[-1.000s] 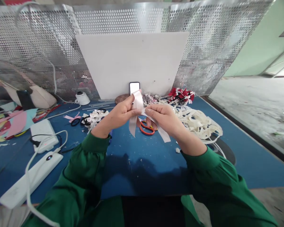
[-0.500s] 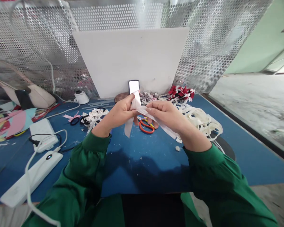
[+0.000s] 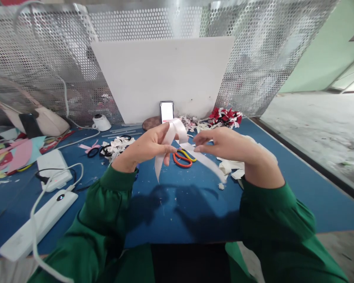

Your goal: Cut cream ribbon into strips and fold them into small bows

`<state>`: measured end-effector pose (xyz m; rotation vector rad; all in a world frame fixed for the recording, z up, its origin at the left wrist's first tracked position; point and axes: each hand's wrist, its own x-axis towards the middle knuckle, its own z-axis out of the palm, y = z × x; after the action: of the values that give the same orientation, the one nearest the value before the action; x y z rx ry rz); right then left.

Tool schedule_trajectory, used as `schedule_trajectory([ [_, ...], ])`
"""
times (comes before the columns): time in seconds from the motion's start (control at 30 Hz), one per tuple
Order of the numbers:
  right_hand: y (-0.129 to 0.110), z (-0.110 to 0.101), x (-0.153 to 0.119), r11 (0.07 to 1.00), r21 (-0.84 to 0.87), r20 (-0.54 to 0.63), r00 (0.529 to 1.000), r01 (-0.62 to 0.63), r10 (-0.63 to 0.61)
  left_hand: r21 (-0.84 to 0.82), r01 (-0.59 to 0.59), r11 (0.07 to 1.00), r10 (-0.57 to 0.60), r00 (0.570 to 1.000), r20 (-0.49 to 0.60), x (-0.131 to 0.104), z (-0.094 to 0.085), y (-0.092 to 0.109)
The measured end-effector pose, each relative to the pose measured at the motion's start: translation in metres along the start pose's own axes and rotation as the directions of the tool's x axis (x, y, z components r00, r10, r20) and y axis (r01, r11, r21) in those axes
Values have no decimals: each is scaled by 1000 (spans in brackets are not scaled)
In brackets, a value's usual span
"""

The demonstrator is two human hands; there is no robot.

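Note:
My left hand [image 3: 149, 147] is closed, pinching a pale pink satin ribbon [image 3: 179, 127] between thumb and fingers. The ribbon stands up in a loop above the fingertips, and one tail hangs below that hand. Its other tail slants down to the right, past the thumb and fingertips of my right hand [image 3: 221, 143], which pinch loosely at its edge. On the table behind and below the ribbon lie scissors [image 3: 183, 160] with one orange and one yellow handle loop; their blades are mostly hidden.
A phone [image 3: 166, 111] leans against a white board [image 3: 165, 74]. White bows [image 3: 118, 147] lie left, red and white ribbon pieces [image 3: 225, 117] back right. A power bank [image 3: 39, 224], white cable, white device [image 3: 54, 169] and handbag [image 3: 51, 120] occupy the left side of the blue table [image 3: 171, 224].
My right hand has moved right, away from my left hand, and its fingers have loosened. The ribbon now forms a raised rounded loop above my left hand.

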<state>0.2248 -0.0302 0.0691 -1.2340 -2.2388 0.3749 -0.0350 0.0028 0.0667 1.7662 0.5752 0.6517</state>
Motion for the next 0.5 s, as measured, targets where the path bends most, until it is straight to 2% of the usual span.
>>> schedule_trajectory([
  [0.1, -7, 6, 3, 999, 44, -255, 967, -5, 16, 25, 28, 999, -30, 997, 77, -1, 0, -1],
  [0.2, -17, 12, 5, 981, 154, -380, 923, 120, -53, 32, 81, 996, -85, 988, 126, -3, 1, 1],
  [0.3, -24, 16, 4, 955, 213, -382, 917, 209, -116, 36, 111, 993, -116, 978, 174, -4, 2, 6],
  [0.5, -19, 25, 9, 958, 197, -214, 963, 209, -166, -59, 74, 995, -63, 984, 166, -5, 6, 7],
])
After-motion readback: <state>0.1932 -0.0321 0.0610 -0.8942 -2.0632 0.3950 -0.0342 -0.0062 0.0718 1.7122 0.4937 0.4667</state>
